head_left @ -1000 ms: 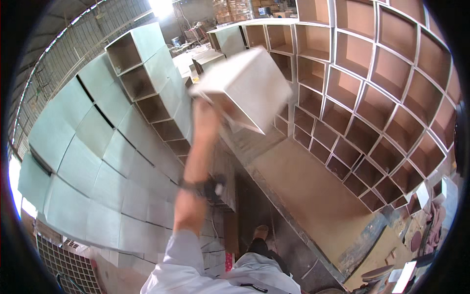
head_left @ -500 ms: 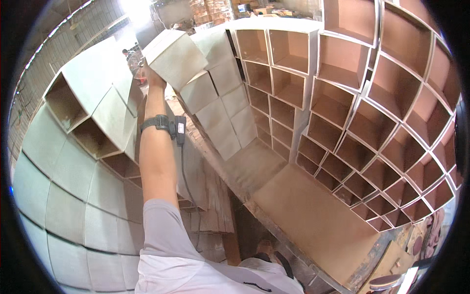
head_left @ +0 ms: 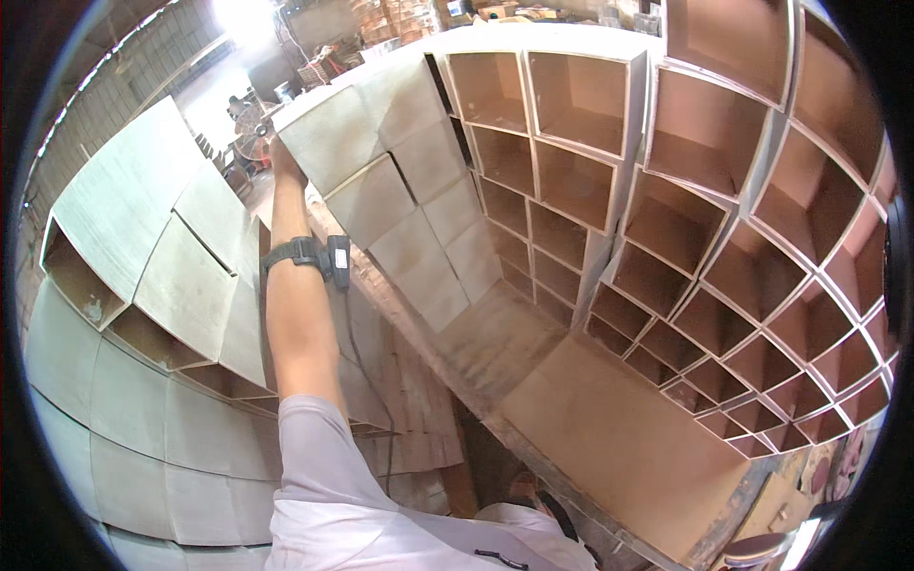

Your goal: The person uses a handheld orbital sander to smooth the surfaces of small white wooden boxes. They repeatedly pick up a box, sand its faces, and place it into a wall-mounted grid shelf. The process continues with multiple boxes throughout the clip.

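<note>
My left arm reaches away from me, and my left hand [head_left: 284, 160] is at the near-left edge of a whitish open-fronted box [head_left: 324, 133]. That box sits at the top of a stack of similar boxes [head_left: 371, 205], in line with its neighbours. The fingers are hidden or too small to make out, so their grip does not show. A black strap with a small device [head_left: 335, 262] and a cable is on the forearm. My right hand is out of view.
On the left stands another stack of pale boxes [head_left: 124, 400], its upper boxes set askew. Brown-lined compartments [head_left: 714, 257] rise at the right above a brown board [head_left: 609, 419] with a worn wooden edge. A fan [head_left: 255, 128] stands beyond my hand.
The box by my left hand was tilted and raised above the stack; now it lies level, in line with the others. The view has shifted slightly.
</note>
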`<control>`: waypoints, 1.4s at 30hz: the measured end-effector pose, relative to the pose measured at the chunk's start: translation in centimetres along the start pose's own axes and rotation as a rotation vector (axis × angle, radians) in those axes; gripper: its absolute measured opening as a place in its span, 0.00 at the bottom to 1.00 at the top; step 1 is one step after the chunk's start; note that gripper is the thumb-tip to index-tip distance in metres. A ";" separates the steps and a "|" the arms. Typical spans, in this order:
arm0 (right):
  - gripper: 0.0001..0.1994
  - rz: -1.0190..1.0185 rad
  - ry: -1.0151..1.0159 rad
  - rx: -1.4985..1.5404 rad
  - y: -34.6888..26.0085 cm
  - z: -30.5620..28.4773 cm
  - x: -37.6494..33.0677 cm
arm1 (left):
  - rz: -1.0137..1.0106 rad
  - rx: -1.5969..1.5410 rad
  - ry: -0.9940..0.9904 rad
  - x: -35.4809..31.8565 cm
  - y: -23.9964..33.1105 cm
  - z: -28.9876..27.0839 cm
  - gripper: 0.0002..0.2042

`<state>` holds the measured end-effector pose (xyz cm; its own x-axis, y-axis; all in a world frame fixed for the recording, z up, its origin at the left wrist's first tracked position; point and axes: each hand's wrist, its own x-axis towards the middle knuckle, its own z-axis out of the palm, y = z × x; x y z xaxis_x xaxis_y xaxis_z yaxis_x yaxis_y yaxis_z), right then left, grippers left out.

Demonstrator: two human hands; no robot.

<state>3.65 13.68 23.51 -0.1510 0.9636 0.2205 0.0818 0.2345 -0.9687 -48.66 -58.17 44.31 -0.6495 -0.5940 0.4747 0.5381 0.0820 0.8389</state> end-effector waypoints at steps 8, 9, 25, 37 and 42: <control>0.25 -0.003 0.004 0.007 0.0 -0.3 0.0 | -0.035 0.171 0.079 -1.3 0.5 -0.7 0.23; 0.26 -0.007 0.007 0.010 0.0 -0.5 0.2 | -0.040 0.180 0.090 -1.5 0.7 -1.0 0.23; 0.29 0.063 0.087 0.346 -1.6 -2.7 -0.7 | 0.140 0.768 0.126 -0.5 -8.4 -3.1 0.23; 0.26 0.084 0.088 0.347 -0.8 -6.1 0.3 | 0.923 1.149 0.609 -8.2 -7.6 -4.6 0.23; 0.27 0.171 0.056 0.389 1.9 -7.8 2.6 | 0.647 0.335 0.114 -29.9 15.7 12.7 0.16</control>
<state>11.07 17.67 23.09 -0.1127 0.9924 0.0488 -0.2779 0.0157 -0.9605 -27.59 -29.00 46.66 -0.1884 -0.4223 0.8867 0.5895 0.6735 0.4460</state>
